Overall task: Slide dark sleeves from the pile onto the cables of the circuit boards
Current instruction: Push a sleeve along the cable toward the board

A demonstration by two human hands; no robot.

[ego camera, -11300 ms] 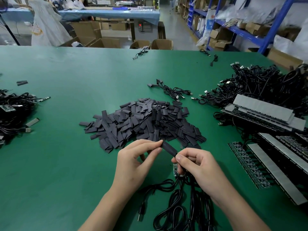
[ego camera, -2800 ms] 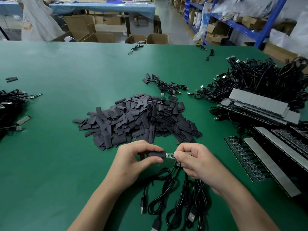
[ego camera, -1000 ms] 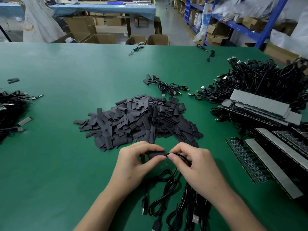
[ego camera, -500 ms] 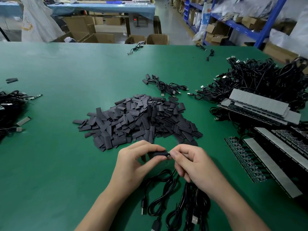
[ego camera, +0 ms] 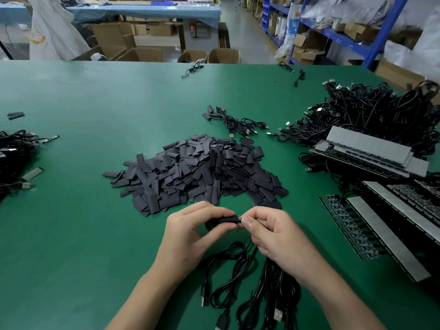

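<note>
the left hand (ego camera: 188, 232) pinches one dark sleeve (ego camera: 223, 221) between thumb and forefinger, just above the tabletop (ego camera: 95, 103) at the near middle. the right hand (ego camera: 273, 236) meets it from the right, fingertips pinched on the end of a small board (ego camera: 238, 217). only a sliver of that board shows at the sleeve's mouth. black leads (ego camera: 273, 282) drop from under the right hand and lie in a loose bunch nearest me, usb plugs at their near ends.

i'd say this one is nearly home. the sleeve seems to cover most of the board, though i can't tell how far it is meant to go.

the whole job looks barely begun. the pile (ego camera: 197, 172) of sleeves just beyond the hands is big and broad. at the far right a tangle (ego camera: 371, 115) of cables is heaped behind stacked panels (ego camera: 371, 148) of boards, and i can make out no sleeve on any of them. a small bunch (ego camera: 235, 125) beyond the pile has dark sleeves at its left end, so those few look done. at the left edge lies another heap (ego camera: 12, 158) of cables with pale strips poking out. whether that lot is finished or waiting, i can't say. the board ends of the leads under the hands are hidden, so i can't count how many there are sleeved.
</note>
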